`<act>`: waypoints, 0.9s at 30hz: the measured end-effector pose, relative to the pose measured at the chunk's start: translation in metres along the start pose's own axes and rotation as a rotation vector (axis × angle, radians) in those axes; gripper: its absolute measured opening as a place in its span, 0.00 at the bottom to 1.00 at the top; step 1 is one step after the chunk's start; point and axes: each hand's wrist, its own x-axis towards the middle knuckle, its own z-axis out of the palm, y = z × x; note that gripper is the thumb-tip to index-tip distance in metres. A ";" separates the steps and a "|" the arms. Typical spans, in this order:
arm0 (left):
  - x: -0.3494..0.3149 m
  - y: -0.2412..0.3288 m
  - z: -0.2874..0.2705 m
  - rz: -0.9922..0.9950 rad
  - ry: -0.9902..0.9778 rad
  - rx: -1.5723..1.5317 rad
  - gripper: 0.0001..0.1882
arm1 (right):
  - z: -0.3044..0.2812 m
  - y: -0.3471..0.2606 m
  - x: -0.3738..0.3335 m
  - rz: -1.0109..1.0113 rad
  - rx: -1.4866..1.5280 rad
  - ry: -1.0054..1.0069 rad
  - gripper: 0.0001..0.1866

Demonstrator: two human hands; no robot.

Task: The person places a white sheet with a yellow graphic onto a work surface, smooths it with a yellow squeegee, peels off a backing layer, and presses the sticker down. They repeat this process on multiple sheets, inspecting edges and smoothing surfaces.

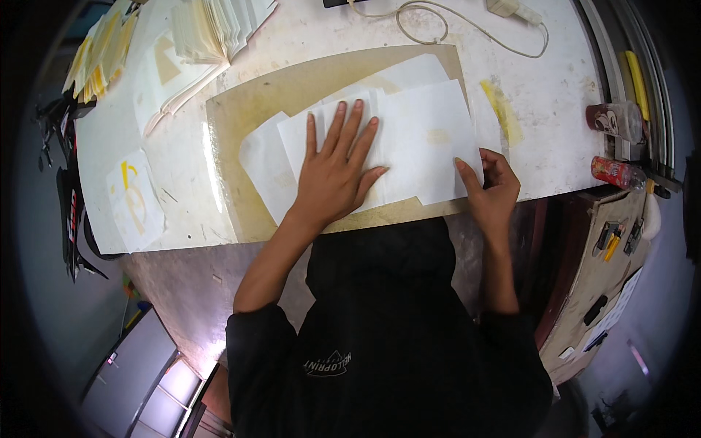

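Several white paper sheets [423, 124] lie overlapped on a yellowish-brown mat [241, 113] at the table's near edge. My left hand [336, 164] rests flat on the sheets, fingers spread and pointing away from me. At the right edge of the top sheet is my right hand [493, 186], thumb above and fingers curled at the side, pinching the sheet's corner. The undersides of the sheets are hidden.
A fanned stack of folded papers [208, 33] and yellow-marked sheets [102, 55] lie far left. A yellow strip [502, 109] is right of the mat. A cable [482, 29] curls at the back. A plastic cup [613, 120] and red-labelled bottle [617, 173] are at the right edge.
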 end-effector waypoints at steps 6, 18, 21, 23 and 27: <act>0.004 -0.003 0.012 0.021 -0.060 -0.017 0.39 | 0.005 -0.024 -0.019 -0.280 -0.265 0.008 0.17; 0.003 0.004 0.010 -0.085 -0.027 -0.093 0.38 | 0.000 -0.030 -0.003 0.161 0.055 -0.092 0.17; -0.007 0.009 0.006 -0.146 0.013 -0.112 0.39 | 0.001 -0.024 0.015 0.100 0.034 -0.127 0.15; -0.017 0.013 -0.003 -0.181 -0.002 -0.042 0.39 | 0.006 -0.021 0.042 0.003 0.032 -0.118 0.14; -0.041 0.029 -0.019 -0.157 -0.053 0.041 0.39 | 0.032 -0.029 0.110 -0.200 -0.034 -0.198 0.13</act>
